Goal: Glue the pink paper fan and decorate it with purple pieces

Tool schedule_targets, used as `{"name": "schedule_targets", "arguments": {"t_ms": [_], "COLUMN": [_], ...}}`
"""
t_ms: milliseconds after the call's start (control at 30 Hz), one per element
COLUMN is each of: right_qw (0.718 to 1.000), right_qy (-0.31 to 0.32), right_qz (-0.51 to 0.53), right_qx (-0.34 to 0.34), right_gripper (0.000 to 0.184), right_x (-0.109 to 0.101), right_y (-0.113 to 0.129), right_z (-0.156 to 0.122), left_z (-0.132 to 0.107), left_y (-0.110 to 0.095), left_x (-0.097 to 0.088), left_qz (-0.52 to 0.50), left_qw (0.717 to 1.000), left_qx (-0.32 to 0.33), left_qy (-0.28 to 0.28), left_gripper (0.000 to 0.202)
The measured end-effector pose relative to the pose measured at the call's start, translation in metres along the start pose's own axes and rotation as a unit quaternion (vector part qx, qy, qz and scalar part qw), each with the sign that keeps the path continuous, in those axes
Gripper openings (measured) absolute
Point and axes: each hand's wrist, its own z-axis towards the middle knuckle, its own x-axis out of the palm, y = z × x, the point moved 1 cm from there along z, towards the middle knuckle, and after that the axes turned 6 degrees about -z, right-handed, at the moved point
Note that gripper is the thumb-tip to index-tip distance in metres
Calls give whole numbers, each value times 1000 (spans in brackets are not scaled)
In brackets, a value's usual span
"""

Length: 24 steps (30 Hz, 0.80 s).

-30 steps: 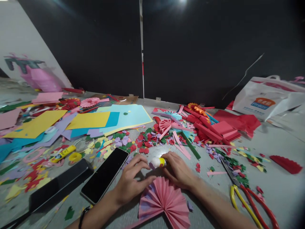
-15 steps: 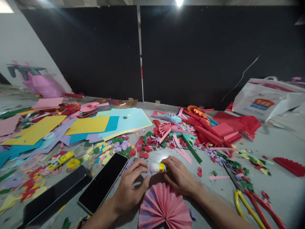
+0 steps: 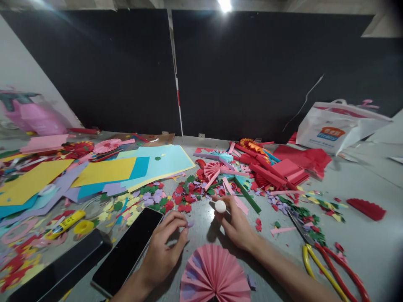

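Note:
In my left hand (image 3: 166, 245) a small purple paper cutout (image 3: 190, 224) is pinched between thumb and fingertips. My right hand (image 3: 236, 222) is closed around a glue stick, whose white glue end (image 3: 221, 206) faces me; the rest of the tube is hidden by the fingers. Just below both hands lies a pleated pink paper fan (image 3: 215, 272) with some purple patches on its left side. A small purple scrap (image 3: 251, 281) touches or nearly touches the fan's right edge. Beside my left forearm lies a black phone (image 3: 129, 249).
Scissors (image 3: 315, 247) with red and yellow handles lie at right. Left are a dark case (image 3: 59, 268), a yellow glue stick (image 3: 65, 224) and coloured sheets (image 3: 103, 171). Paper bits (image 3: 185, 195) are strewn ahead. A white bag (image 3: 330, 128) stands before the black panel (image 3: 252, 75).
My hands have moved apart. The glue stick has moved away from the purple cutout and turned its white end toward me. The whole view has shifted slightly.

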Motion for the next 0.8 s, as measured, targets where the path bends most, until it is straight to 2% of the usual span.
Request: {"name": "schedule_targets", "arguments": {"t_ms": [167,400,500,600,700,733,767,800], "right_qw": [998,997,997,997,990,989,988,983], "right_qy": [-16,-30,-34,-66,-136,-126,-73,-54], "right_qz": [36,27,27,28,9,2,-8,-9], "right_qx": [45,67,63,40,-33,-72,-134,-178], "right_gripper": [19,21,31,54,53,46,40,33], "right_x": [5,9,2,-26,-67,-77,-84,-87], "right_y": [-9,-11,-6,22,71,87,102,113], "right_z": [6,8,12,13,-2,-13,-26,-42], "left_z": [-1,0,1,1,1,0,0,0], "left_y": [1,4,5,3,1,1,1,1], "left_x": [-1,-3,-3,-4,-4,-3,-3,-2], "left_qz": [6,14,17,18,24,27,30,31], "left_qw": [1000,1000,999,999,999,999,999,999], "left_qx": [16,23,27,33,31,27,23,19], "left_qy": [1,-9,-12,-23,-26,-23,-18,-12], "left_gripper": [11,10,10,10,11,11,12,11]}}
